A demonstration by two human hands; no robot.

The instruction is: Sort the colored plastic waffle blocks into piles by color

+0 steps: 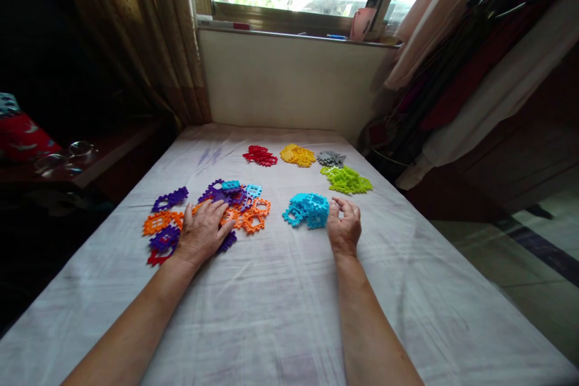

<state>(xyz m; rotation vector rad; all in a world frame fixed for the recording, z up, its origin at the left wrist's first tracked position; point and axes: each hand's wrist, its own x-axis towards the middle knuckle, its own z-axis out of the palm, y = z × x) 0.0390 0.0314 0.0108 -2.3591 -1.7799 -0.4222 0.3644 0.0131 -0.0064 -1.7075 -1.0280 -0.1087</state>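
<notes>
My left hand (203, 232): spread over mixed purple-and-orange toothed plastic pieces (222, 196). My right hand (344, 229): curled at light-blue toothed plastic pile (312, 204); cannot tell pinch.

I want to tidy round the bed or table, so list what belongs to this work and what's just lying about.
In the work:
- mixed-colour pieces under the left hand
- light-blue, red, yellow, grey, green piles

Apparently lying about:
- pink container on the sill
- red patterned item
</notes>
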